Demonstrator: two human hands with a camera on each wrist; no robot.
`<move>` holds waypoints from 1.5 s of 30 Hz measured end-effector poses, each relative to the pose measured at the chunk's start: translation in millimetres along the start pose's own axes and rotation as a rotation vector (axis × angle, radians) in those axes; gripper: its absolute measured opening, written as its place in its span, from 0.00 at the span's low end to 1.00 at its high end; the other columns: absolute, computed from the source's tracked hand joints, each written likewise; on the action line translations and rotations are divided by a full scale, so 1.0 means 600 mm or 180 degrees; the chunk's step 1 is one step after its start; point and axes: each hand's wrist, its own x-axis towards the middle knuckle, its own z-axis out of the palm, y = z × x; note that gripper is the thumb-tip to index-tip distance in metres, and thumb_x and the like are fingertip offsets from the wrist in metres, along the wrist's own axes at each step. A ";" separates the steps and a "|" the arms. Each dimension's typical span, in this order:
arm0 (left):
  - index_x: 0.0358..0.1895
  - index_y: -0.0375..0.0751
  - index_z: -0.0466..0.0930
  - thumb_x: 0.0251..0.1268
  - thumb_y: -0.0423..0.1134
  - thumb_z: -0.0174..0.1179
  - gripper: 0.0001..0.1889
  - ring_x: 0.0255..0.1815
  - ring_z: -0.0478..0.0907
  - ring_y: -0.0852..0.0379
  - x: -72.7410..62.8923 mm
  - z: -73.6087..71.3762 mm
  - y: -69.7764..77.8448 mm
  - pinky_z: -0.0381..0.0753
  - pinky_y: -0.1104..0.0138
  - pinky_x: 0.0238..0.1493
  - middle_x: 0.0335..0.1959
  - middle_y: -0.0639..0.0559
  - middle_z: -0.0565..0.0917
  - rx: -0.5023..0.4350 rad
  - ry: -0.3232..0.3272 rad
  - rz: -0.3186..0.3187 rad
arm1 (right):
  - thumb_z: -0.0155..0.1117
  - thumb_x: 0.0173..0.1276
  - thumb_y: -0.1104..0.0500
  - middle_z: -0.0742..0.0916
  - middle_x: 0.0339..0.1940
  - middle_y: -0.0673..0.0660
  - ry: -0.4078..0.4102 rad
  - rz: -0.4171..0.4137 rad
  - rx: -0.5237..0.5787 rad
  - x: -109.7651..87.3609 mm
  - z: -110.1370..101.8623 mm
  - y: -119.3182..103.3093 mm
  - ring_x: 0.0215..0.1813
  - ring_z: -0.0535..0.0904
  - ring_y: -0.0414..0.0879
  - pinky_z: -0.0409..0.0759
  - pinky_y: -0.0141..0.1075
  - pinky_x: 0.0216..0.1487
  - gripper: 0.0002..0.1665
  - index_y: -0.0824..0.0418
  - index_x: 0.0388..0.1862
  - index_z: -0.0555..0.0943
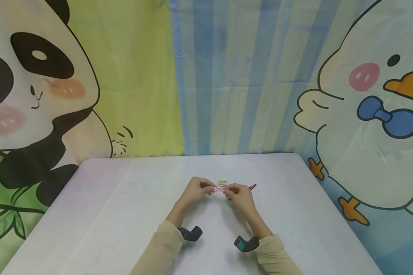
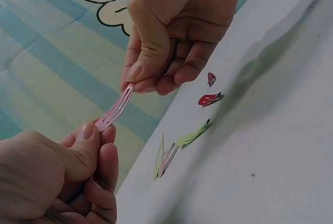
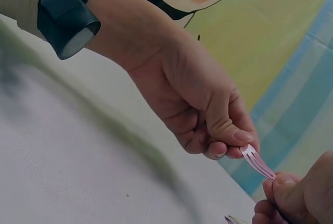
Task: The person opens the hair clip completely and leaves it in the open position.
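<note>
A pink snap hair clip is stretched between both hands above the table. My left hand pinches one end between thumb and forefinger. The opposite end is pinched the same way by my right hand. In the right wrist view the clip looks slightly bent, with slots along its length. Beyond the hands, on the table, lie green hair clips, a pinkish clip and red clips. In the head view the right hand partly hides this row.
A white-covered table extends under both arms. Behind it hangs a printed curtain with a panda and a white bird. Each wrist carries a dark camera.
</note>
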 end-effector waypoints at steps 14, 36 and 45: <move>0.32 0.36 0.86 0.60 0.29 0.62 0.03 0.24 0.77 0.60 -0.005 0.017 0.021 0.75 0.69 0.27 0.24 0.50 0.84 -0.0084 0.0247 -0.0084 | 0.66 0.63 0.62 0.86 0.29 0.55 0.0015 0.0298 0.0037 0.001 -0.001 0.001 0.29 0.77 0.43 0.76 0.31 0.31 0.06 0.62 0.37 0.85; 0.29 0.35 0.85 0.57 0.27 0.62 0.03 0.20 0.77 0.62 -0.007 0.028 0.028 0.73 0.70 0.23 0.20 0.50 0.83 -0.0184 0.0270 -0.0072 | 0.66 0.61 0.66 0.86 0.24 0.55 0.0113 0.0186 0.0079 0.002 -0.001 0.006 0.26 0.77 0.42 0.74 0.31 0.29 0.02 0.65 0.31 0.84; 0.30 0.35 0.84 0.59 0.27 0.61 0.04 0.21 0.77 0.61 -0.008 0.027 0.030 0.72 0.70 0.23 0.22 0.50 0.83 -0.0218 0.0227 -0.0098 | 0.65 0.61 0.67 0.86 0.24 0.55 0.0082 0.0195 0.0142 0.003 -0.002 0.008 0.25 0.77 0.42 0.75 0.31 0.28 0.02 0.66 0.31 0.84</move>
